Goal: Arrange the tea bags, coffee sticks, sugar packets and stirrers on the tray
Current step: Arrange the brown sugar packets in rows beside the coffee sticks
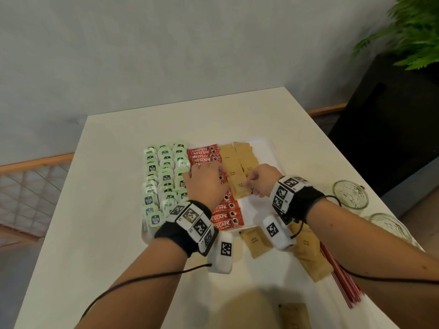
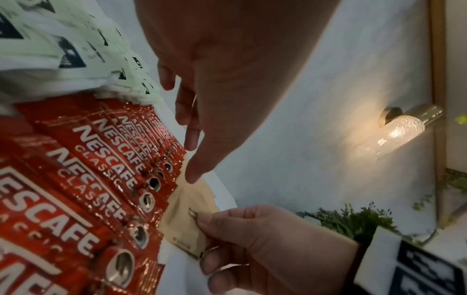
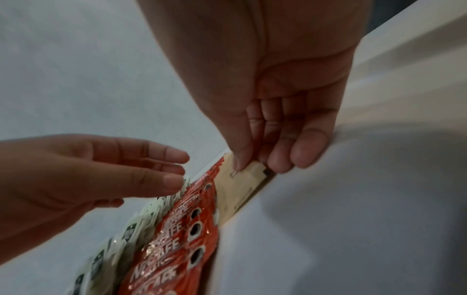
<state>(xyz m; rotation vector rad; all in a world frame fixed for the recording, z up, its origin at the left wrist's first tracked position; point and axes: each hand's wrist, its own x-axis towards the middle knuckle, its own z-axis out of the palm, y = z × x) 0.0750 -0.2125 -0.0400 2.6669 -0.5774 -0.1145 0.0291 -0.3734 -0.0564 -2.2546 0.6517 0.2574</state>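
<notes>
On the white table (image 1: 114,162) there's a white tray (image 1: 266,148) already filling up: green tea bags (image 1: 164,179) in three overlapping rows down the left side, red Nescafe coffee sticks (image 1: 224,216) in a column right next to them, and brown sugar packets (image 1: 240,160) in the next section over, going two columns wide at the far end. The person's right hand (image 1: 262,180) is pinching one sugar packet (image 2: 188,217) between thumb and curled fingers, right at the near end of that brown column, just beside the ends of the coffee sticks; from the wrist view the packet looks like it's lying on or just above the ones under it, can't really tell if it's fully down. The left hand (image 1: 205,184) is over the coffee sticks with its fingers straight and relaxed, holding nothing, fingertips (image 2: 193,175) reaching toward the far edge of that same packet. I honestly can't tell if it actually touches. The right part of the tray, past the sugar, is bare white. Off the tray on the near side a few more loose sugar packets (image 1: 256,241) lie on the table under the right wrist, and a bundle of red stirrers (image 1: 342,279) sits beside them under the right forearm. Two glass cups (image 1: 350,193) stand over by the table's right edge, and there's a green plant (image 1: 413,32) in the far right corner.
</notes>
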